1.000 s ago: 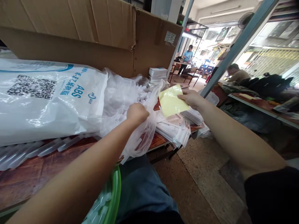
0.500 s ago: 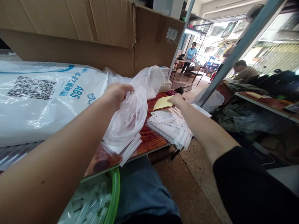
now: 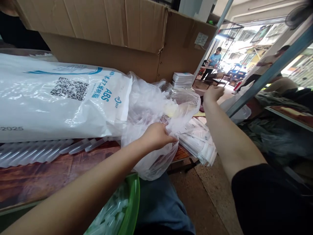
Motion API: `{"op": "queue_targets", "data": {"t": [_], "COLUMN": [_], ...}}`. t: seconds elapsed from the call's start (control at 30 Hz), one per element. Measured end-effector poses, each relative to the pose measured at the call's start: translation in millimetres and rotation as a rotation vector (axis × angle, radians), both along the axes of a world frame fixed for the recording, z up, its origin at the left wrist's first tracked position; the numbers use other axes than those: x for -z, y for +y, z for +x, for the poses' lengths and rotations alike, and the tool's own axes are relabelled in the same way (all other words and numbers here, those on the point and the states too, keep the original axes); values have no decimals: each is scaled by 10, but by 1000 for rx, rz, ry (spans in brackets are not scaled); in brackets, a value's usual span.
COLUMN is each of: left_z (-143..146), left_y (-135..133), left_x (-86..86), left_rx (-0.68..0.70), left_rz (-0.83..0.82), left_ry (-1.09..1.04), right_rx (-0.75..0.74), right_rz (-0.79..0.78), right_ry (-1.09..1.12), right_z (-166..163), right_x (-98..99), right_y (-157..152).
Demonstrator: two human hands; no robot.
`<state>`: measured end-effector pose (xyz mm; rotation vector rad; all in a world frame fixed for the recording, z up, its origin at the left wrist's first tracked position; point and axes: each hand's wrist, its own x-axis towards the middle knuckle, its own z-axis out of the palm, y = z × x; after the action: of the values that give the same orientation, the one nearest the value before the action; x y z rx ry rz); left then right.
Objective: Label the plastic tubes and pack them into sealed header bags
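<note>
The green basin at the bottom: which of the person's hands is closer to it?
Left. The left hand grips the clear plastic bag just above the green basin; the right hand reaches far beyond it.

Printed sack lies on the table, cardboard box behind it; thin plastic bag to the sack's right, at the table edge; stack of packets right of the bag; basin below the table edge

right hand: let go of yellow sheet, lifted | left hand: lowered, apparently regripped clear bag
</note>
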<state>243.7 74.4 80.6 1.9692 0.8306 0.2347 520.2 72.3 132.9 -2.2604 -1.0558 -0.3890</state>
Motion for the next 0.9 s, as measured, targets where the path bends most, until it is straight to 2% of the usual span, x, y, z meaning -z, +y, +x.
{"op": "queue_targets", "data": {"t": [0.07,0.1,0.17,0.23,0.27,0.33,0.4,0.47,0.53,0.6,0.67,0.73,0.8,0.87,0.9], "left_z": [-197,-329,-649,-1002,-1173,-1473,-1698,-1857,-1978,-2087,-2189,-2281,-2358,-2420,-2444], "left_y": [-80,-115,-182,-260,-307,-414,-528,-628,-700,-744,-767,-777,-780,-780,-779], "left_x": [-5,-13,-24,-11,8,63,132,212,310,433,572,703,805,873,896], "left_rx": [-42,-77,-128,-90,-55,-4,-5,-41,-108,-215,-333,-407,-415,-382,-361], "left_rz": [-22,-50,-150,-270,-330,-372,-306,-188,-115,-132,-205,-255,-263,-259,-262], "left_ry": [-123,-206,-362,-460,-512,-600,-621,-577,-503,-397,-271,-161,-106,-63,-28], "right_rx": [60,6,-284,-629,-748,-895,-992,-1021,-954,-876,-872,-924,-944,-838,-734], "right_rz": [129,168,110,-39,-95,-124,-182,-365,-643,-913,-1045,-1014,-882,-711,-650], "right_ry": [-44,-57,-91,-142,-170,-217,-243,-295,-331,-295,-199,-83,-7,-26,-62], "right_z": [-63,-137,-358,-631,-769,-1023,-1228,-1389,-1514,-1600,-1638,-1616,-1527,-1374,-1279], "right_x": [-36,-18,63,153,186,221,229,239,267,299,301,251,162,88,77], "right_y": [-104,-156,-261,-362,-405,-464,-475,-450,-419,-408,-434,-503,-620,-780,-871]}}
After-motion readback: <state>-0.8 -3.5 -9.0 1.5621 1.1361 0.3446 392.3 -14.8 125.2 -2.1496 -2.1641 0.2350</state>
